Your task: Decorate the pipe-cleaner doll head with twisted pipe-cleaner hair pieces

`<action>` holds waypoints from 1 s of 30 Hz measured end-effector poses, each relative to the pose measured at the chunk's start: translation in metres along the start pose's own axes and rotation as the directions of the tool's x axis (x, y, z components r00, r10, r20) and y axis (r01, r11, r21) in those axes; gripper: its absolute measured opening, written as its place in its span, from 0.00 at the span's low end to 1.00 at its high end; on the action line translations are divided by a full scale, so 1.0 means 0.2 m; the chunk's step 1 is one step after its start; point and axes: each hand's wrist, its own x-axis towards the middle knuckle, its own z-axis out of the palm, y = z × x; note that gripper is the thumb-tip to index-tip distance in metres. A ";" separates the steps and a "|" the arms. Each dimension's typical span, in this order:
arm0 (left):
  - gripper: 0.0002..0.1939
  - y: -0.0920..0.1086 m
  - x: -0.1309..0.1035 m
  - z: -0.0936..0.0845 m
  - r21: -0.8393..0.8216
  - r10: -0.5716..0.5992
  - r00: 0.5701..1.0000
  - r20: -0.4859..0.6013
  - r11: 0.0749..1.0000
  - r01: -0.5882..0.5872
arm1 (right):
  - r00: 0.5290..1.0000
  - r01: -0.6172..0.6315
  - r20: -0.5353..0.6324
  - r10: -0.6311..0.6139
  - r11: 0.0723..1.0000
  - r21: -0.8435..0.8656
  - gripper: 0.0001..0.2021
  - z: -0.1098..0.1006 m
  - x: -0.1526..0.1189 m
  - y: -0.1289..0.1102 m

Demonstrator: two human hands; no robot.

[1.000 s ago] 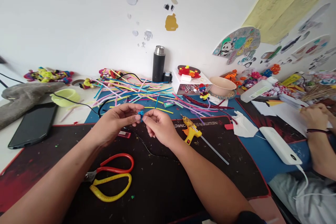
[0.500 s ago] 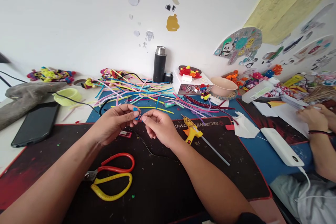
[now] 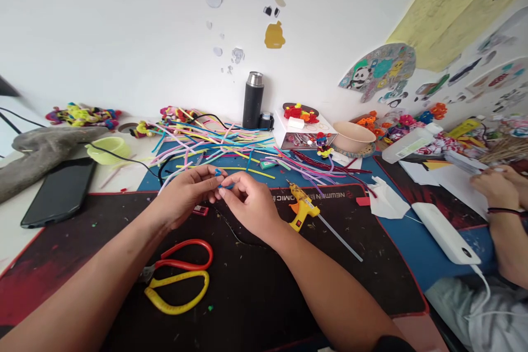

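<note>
My left hand (image 3: 185, 193) pinches a small bent piece of blue pipe cleaner (image 3: 218, 172) between thumb and fingers, above the far part of the dark mat. My right hand (image 3: 252, 204) has thumb and index finger closed on the near end of that same blue piece, so the fingertips of both hands almost meet. Much of the piece is hidden by the fingers. Below my left forearm lie scissors (image 3: 179, 278) with one red and one yellow handle, their blades partly covered. Right of my right hand rests a yellow glue gun (image 3: 304, 209) with a glue stick in it.
Loose pipe cleaners (image 3: 214, 140) are heaped along the back. Behind them stand a black thermos (image 3: 253, 102) and a white box (image 3: 284, 135). A phone (image 3: 60, 192) lies at left, a white power bank (image 3: 445, 232) at right. Another person's hands (image 3: 497, 187) work at far right.
My right fingertips have come up against my left ones and closed on the blue piece, where a small gap showed before. The view has shifted slightly.
</note>
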 end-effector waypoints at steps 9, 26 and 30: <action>0.19 -0.02 0.01 -0.02 -0.006 -0.039 0.998 0.050 0.999 0.040 | 1.000 0.005 -0.008 -0.005 1.000 0.021 0.04 0.00 0.00 0.00; 0.20 -0.01 0.01 -0.06 -0.337 -0.114 0.981 0.157 0.928 0.161 | 0.991 -0.132 0.076 0.109 0.865 0.483 0.13 -0.02 0.03 0.00; 0.19 -0.02 0.02 -0.07 -0.321 -0.101 0.982 0.161 0.935 0.149 | 0.996 -0.091 0.054 0.074 0.882 0.462 0.12 -0.02 0.03 0.00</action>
